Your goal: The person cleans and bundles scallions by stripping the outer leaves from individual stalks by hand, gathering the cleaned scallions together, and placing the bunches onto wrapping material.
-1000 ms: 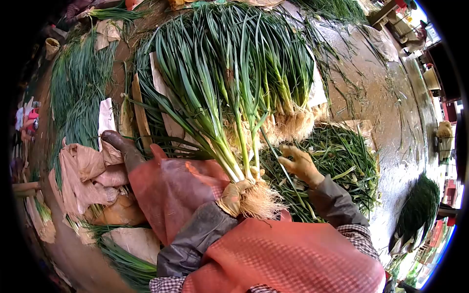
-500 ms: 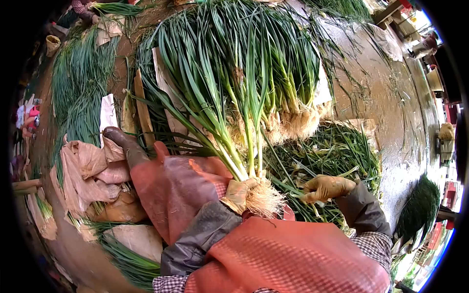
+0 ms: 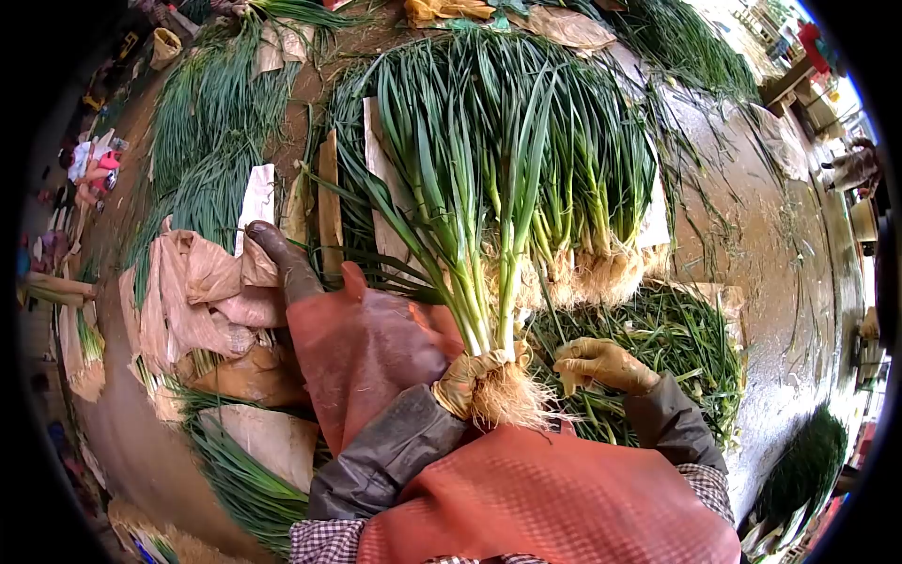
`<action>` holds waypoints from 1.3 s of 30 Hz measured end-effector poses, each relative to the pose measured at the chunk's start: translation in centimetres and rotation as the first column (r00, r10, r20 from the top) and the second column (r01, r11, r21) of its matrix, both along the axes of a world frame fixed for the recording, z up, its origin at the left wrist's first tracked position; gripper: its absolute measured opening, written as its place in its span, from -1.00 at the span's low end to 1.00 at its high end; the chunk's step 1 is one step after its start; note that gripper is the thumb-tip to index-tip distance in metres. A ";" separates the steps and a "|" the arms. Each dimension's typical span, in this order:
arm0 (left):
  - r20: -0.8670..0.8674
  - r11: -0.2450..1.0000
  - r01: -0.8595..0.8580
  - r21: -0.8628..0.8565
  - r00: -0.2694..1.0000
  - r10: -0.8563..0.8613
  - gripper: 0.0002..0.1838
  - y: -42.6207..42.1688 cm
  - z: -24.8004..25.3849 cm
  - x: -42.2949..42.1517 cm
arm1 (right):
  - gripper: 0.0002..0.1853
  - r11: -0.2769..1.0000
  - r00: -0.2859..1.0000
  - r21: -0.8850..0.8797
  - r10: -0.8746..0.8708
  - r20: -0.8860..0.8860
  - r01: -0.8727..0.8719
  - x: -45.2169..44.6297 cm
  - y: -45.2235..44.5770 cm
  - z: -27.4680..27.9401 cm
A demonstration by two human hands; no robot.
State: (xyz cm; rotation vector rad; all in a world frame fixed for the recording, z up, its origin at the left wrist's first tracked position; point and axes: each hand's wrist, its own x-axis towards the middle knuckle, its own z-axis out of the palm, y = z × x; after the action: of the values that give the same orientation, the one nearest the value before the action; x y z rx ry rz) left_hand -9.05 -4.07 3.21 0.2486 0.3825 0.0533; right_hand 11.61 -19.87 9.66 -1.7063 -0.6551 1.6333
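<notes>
My left hand, in a tan glove, is closed around the base of a bunch of leeks. Their pale roots hang out past my fingers above my lap, and the green leaves point away from me. My right hand, gloved too, is just right of the roots with its fingers curled together. A pale bit shows at its fingertips, too small to name. Below it lies a heap of loose green leaves. Beyond, a row of rooted leeks lies side by side.
An orange-red apron covers my lap, and my boot stretches out at left. Crumpled pinkish sacking and another leek pile lie leftward. Wet floor with leaf scraps extends right. A person is at far right.
My right hand has moved left, closer to the roots, and its fingers have curled. The held bunch has become more upright in view. The whole view has shifted slightly.
</notes>
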 end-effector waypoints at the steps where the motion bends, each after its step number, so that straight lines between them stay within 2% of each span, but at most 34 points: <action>1: 0.047 1.000 -0.006 -0.029 0.999 0.008 -0.54 -0.1 0.1 -0.2 | -0.73 0.997 0.996 0.055 0.060 -0.072 -0.056 -0.5 0.5 0.2; 2: 0.017 0.992 0.001 -0.126 1.000 0.001 -0.53 0.2 2.0 0.0 | -0.73 0.822 0.899 0.392 0.297 0.323 -0.413 -1.3 1.5 -0.5; 3: 0.009 0.983 0.016 -0.182 1.000 -0.015 -0.58 0.8 2.5 -0.1 | -0.72 0.694 0.814 0.445 0.386 0.434 -0.566 -2.6 2.2 -1.0; 4: -0.021 0.994 -0.005 -0.112 1.000 0.003 -0.60 1.1 3.3 -0.4 | -0.71 0.541 0.724 0.488 0.429 0.541 -0.685 -3.9 2.9 -1.4; 5: -0.053 0.999 -0.025 -0.038 0.998 0.023 -0.62 1.8 5.3 -0.8 | -0.69 0.638 0.789 0.464 0.518 0.331 -0.614 -5.3 3.0 -1.5; 6: -0.046 1.000 0.006 0.001 0.999 -0.006 -0.62 3.0 6.3 -1.7 | -0.69 0.616 0.695 0.327 0.594 0.404 -0.717 -5.2 3.9 -0.1; 7: -0.036 1.000 0.005 0.031 0.999 -0.003 -0.54 3.8 7.6 -3.1 | -0.73 0.691 0.648 0.098 0.606 0.461 -0.716 -4.5 5.3 1.6; 8: -0.078 0.996 0.016 0.085 0.997 -0.010 -0.49 4.6 8.1 -4.6 | -0.78 0.706 0.732 0.307 0.433 0.526 -0.638 -2.1 5.1 -2.7; 9: -0.121 0.990 0.030 0.137 0.993 -0.014 -0.43 5.2 8.5 -6.1 | -0.83 0.869 0.760 0.150 0.314 0.568 -0.472 -0.8 6.1 -0.6; 10: -0.167 0.979 0.008 0.205 0.986 0.027 -0.32 5.6 9.5 -7.3 | -0.83 0.966 0.934 0.187 0.104 0.342 -0.176 0.8 7.2 0.3; 11: -0.136 0.984 0.008 0.175 0.991 0.016 -0.26 6.3 11.4 -8.3 | -0.82 0.980 0.967 0.199 -0.035 0.251 -0.016 1.3 8.6 3.4; 12: -0.118 0.980 -0.022 0.199 0.992 0.046 -0.25 6.8 13.3 -9.5 | -0.75 0.942 0.962 0.336 -0.106 0.250 0.016 1.7 9.6 4.7; 13: -0.100 0.973 -0.054 0.224 0.992 0.078 -0.23 7.3 14.9 -10.8 | -0.67 0.894 0.984 0.440 -0.145 0.104 0.085 1.4 10.9 5.0; 15: -0.037 0.959 -0.103 0.263 0.992 0.117 -0.22 8.7 17.3 -13.5 | -0.62 0.861 0.998 0.507 -0.062 0.032 0.037 0.1 13.3 4.7; 16: 0.023 0.994 -0.093 0.062 0.995 0.092 -0.24 9.9 17.8 -15.2 | -0.63 0.868 1.000 0.497 -0.008 -0.009 0.012 -1.0 14.3 4.3; 17: 0.044 0.983 -0.156 0.097 0.987 0.152 -0.37 9.8 20.5 -16.1 | -0.64 0.866 0.998 0.499 0.056 -0.016 -0.041 -1.8 15.3 3.6; 19: 0.054 0.959 -0.222 0.177 0.975 0.216 -0.38 9.3 24.2 -18.3 | -0.66 0.864 0.993 0.496 0.113 -0.025 -0.086 -3.3 16.9 2.0; 21: 0.066 0.912 -0.283 0.296 0.959 0.276 -0.39 9.5 27.5 -21.3 | -0.71 0.867 0.995 0.490 0.101 0.002 -0.089 -5.1 17.8 3.1; 22: 0.067 0.880 -0.318 0.351 0.947 0.315 -0.40 9.3 29.0 -23.1 | -0.72 0.881 0.993 0.460 0.078 0.085 -0.108 -5.5 17.9 3.8; 24: 0.061 0.760 -0.394 0.517 0.903 0.426 -0.41 8.8 32.2 -26.9 | -0.70 0.869 0.982 0.471 0.084 0.167 -0.154 -6.0 18.7 3.4; 27: 0.063 0.471 -0.447 0.761 0.772 0.632 -0.42 6.9 36.4 -33.3 | -0.70 0.856 0.974 0.489 0.067 0.215 -0.167 -6.2 19.5 2.2; 29: 0.084 0.300 -0.447 0.843 0.659 0.747 -0.43 5.5 38.3 -37.3 | -0.72 0.846 0.978 0.505 0.079 0.194 -0.168 -6.4 19.8 1.0; 32: 0.127 0.101 -0.421 0.902 0.481 0.868 -0.44 3.3 38.9 -42.6 | -0.72 0.865 0.978 0.471 0.097 0.182 -0.174 -6.0 20.3 -1.5; 35: 0.141 0.002 -0.429 0.903 0.300 0.944 -0.45 0.7 36.1 -47.1 | -0.72 0.865 0.967 0.456 0.115 0.226 -0.210 -6.3 20.5 -3.1; 37: 0.122 0.017 -0.522 0.853 0.230 0.966 -0.45 -1.6 32.0 -49.2 | -0.73 0.866 0.955 0.442 0.121 0.270 -0.234 -6.1 21.0 -5.0; 39: 0.087 0.078 -0.652 0.754 0.218 0.972 -0.47 -4.8 26.3 -49.9 | -0.74 0.871 0.945 0.386 0.223 0.238 -0.303 -5.7 20.9 -5.4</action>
State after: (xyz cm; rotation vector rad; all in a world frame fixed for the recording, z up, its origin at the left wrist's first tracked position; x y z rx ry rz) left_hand -58.93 -8.85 29.54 0.7527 0.9772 1.4582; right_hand 5.94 1.02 4.22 -1.5033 -1.2837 1.3816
